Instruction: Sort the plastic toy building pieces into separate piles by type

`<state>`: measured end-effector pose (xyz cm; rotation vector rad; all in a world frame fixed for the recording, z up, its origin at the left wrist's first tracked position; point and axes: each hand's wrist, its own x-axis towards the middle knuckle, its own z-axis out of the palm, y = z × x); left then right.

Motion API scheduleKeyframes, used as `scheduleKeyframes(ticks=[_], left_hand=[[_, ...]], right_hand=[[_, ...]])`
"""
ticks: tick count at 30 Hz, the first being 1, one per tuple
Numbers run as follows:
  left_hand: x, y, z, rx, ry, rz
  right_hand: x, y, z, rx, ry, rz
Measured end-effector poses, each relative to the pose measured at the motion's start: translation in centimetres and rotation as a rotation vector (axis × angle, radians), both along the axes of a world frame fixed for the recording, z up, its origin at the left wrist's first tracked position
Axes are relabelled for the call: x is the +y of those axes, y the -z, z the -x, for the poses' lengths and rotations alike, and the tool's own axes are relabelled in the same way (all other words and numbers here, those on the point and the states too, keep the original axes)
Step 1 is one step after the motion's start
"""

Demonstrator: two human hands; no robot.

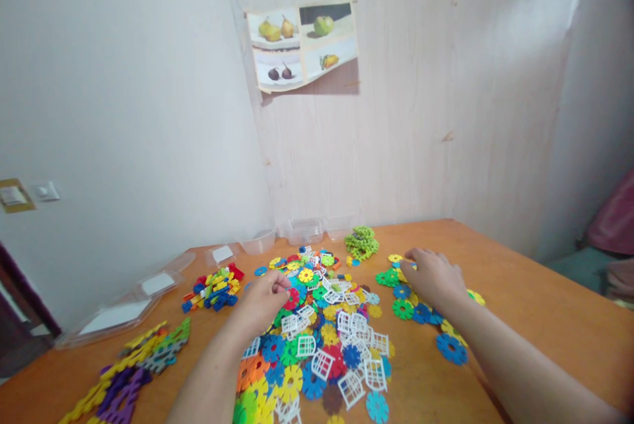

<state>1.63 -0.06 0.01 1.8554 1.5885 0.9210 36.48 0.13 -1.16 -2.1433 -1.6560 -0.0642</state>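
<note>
My left hand (267, 297) is over the left side of a mixed pile of plastic pieces, fingers curled into a pinch. A red notched disc (293, 298) is right beside its fingertips; whether they grip anything is unclear. My right hand (432, 273) is palm down over a smaller group of notched discs, its fingers loosely bent and apart, with no piece visible in them. A yellow disc (395, 258) and a green disc (403, 308) lie near it, and a blue disc (451, 349) lies below its wrist. White window-shaped pieces (323, 364) are scattered through the central pile.
Small building bricks (214, 288) are heaped at the left, with long interlocking strips (119, 378) nearer me. Green pieces (361, 242) are stacked at the back. Clear plastic containers (304, 231) and lids (119, 315) line the orange table's (535, 338) wall side.
</note>
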Motion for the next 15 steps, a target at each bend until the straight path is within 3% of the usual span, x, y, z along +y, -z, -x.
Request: scheduleKeyframes(ticks=[4,8,11,15], left_hand=[[-2.0,-1.6,-2.5,-0.255,0.108,0.103],[-3.3,-1.4,-4.9,-0.437,0.224,0.234],[-3.7,-0.7,-6.2,-0.538,0.274,0.309],[-3.6,-0.3,-6.9,-0.619,0.291,0.357]], right_hand=[[-2.3,0.0,4.4,0.047,-0.383,-0.229],[-5.3,0.6,8.7,0.104,-0.779,-0.230],[-6.6,0.8,10.2,0.133,-0.876,-0.175],[-6.4,0.4,9.9,0.116,-0.846,-0.161]])
